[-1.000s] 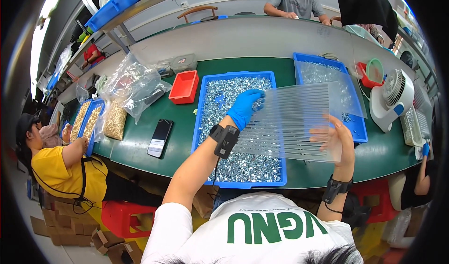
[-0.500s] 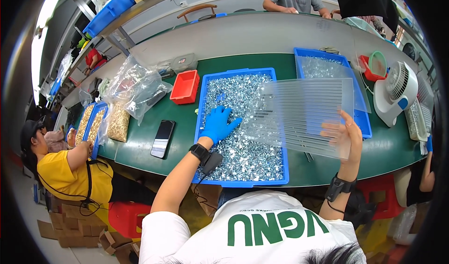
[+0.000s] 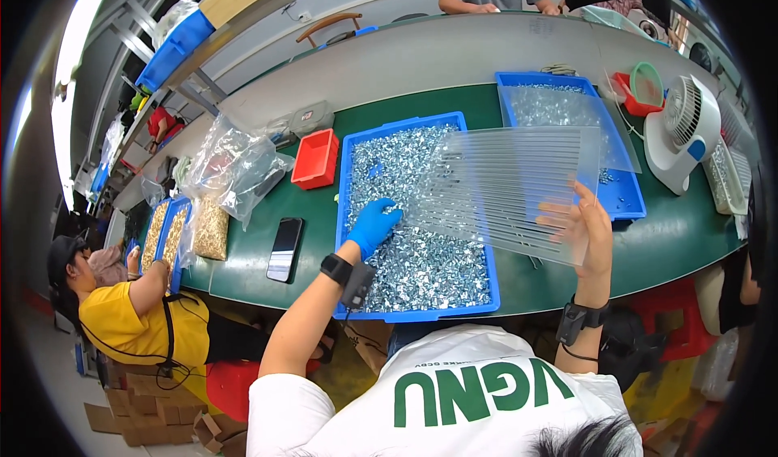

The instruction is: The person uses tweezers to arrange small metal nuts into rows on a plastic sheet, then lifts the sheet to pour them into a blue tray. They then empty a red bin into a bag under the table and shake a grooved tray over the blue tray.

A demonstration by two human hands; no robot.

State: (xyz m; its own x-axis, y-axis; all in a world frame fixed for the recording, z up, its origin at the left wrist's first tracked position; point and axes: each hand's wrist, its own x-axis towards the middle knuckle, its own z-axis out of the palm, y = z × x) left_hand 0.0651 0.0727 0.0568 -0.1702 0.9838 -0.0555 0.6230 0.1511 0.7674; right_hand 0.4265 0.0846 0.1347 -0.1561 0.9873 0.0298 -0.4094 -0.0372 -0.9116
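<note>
In its blue glove, my left hand [image 3: 374,228] is over a heap of small shiny metal pieces [image 3: 423,272], its fingers curled together; whatever they may hold is hidden. The pieces fill a blue tray [image 3: 421,317] on the table before me. A clear plastic sheet with parallel ribs [image 3: 527,190] is gripped at its right edge by my bare right hand [image 3: 594,234]. The sheet slants over the tray's right side, its left end low over the pieces. Some fingers show through it.
A second blue tray [image 3: 628,206] with metal pieces and a plastic sheet lies behind right. Beside it stands a white fan [image 3: 685,125]. To the left are a red bin [image 3: 315,159], a phone [image 3: 284,250] and a clear bag [image 3: 231,169]. A person in yellow [image 3: 154,319] works at left.
My left hand has gone from spread fingers on the pieces to curled ones, slightly lower. The right hand still holds the sheet, and the whole view has shifted a little.
</note>
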